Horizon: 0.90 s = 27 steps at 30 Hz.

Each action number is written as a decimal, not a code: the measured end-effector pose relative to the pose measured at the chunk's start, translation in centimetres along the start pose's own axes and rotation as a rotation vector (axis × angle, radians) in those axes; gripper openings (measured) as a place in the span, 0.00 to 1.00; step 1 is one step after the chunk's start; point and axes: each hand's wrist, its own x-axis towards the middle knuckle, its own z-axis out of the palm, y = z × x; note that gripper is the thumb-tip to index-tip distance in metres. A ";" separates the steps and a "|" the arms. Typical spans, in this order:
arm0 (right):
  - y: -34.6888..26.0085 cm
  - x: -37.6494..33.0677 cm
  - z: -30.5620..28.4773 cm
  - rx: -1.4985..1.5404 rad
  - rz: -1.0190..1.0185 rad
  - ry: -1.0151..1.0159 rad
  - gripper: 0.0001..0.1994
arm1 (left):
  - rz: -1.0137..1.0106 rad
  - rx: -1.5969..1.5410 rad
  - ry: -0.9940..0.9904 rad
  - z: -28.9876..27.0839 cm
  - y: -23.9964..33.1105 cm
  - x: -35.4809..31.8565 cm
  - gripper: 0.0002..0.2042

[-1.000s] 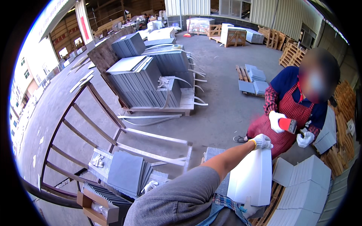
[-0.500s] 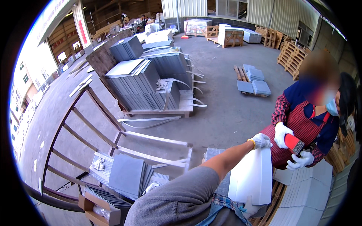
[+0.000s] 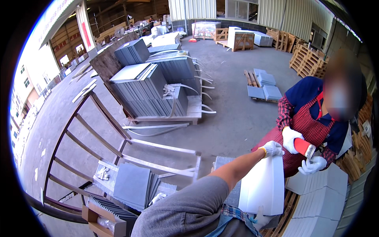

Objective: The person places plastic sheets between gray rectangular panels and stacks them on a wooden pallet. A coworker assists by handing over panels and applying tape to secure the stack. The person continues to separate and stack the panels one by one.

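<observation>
A long white carton with creased, sloping sides lies in front of me at the lower right. My left hand, in a white knit glove, is closed over its far end. At the near end my right hand, also gloved, grips the carton's edge; my clothing partly hides it. Just beyond, a co-worker in a red checked apron and white gloves holds a red hand tool with a metallic end. I cannot make out its exact kind.
Stacked white cartons stand right of the pallet slats. On the left are a metal rack, grey slabs and an open cardboard box. Farther off sit a loaded pallet of grey slabs with loose straps and a low pallet.
The co-worker has leaned forward, the head lower and farther right, and the red tool has shifted slightly. My two hands stay where they were on the white carton.
</observation>
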 end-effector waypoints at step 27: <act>-1.6 -0.3 -1.6 0.033 -0.094 -0.015 0.50 | -0.016 -0.003 0.014 1.5 0.2 -0.3 0.16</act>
